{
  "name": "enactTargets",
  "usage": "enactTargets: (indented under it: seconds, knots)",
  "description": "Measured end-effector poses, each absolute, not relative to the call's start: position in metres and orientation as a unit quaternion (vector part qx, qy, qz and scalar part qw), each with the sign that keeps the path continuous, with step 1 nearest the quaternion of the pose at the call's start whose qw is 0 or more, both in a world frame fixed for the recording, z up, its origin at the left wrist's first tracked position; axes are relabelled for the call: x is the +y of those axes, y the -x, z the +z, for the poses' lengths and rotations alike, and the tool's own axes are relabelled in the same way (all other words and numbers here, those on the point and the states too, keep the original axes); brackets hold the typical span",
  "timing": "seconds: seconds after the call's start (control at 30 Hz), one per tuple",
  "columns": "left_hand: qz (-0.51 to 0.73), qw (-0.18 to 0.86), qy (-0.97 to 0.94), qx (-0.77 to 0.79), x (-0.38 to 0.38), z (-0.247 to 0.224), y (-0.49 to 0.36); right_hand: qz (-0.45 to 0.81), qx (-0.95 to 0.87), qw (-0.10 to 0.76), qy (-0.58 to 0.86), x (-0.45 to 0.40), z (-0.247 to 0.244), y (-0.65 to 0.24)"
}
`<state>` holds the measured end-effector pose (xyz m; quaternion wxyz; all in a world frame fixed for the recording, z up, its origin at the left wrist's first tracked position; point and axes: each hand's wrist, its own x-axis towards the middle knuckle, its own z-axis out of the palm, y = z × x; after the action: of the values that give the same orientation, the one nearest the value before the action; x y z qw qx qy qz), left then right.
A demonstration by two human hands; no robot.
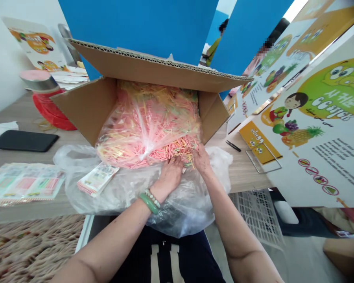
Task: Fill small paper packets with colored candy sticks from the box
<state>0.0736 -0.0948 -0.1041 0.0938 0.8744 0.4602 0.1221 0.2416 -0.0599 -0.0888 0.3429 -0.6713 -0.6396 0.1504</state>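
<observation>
Head view: carton (162, 68) was open, clear bag (146, 127) inside it, bulk of the sticks (177, 147) loose in and at the front of the bag. Packet stack (97, 179) and flat packets (26, 182) lay left on the surface (247, 177). Left hand (168, 176) and right hand (201, 159) were at the sticks; couldn't tell if either grip was closed. Count: 1 carton, 1 packet stack, 2 hands; sticks uncountable.
</observation>
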Motion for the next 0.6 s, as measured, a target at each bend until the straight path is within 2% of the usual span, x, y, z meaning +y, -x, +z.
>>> enactTargets:
  seconds: [0.1,0.27,0.37,0.6]
  knots:
    - [0.115,0.098,-0.88,0.45,-0.097,-0.101,-0.069,0.15,-0.647,0.321,0.675,-0.065,-0.082,-0.246]
    - [0.104,0.075,-0.918,0.375,-0.119,-0.089,-0.043,0.134,-0.719,0.181,0.658,-0.086,-0.073,-0.247]
    - [0.089,0.073,-0.917,0.381,-0.141,-0.081,-0.027,0.116,-0.731,0.092,0.666,-0.102,-0.07,-0.239]
    - [0.067,0.166,-0.898,0.402,-0.162,-0.085,-0.023,0.088,-0.723,-0.027,0.684,-0.104,-0.071,-0.191]
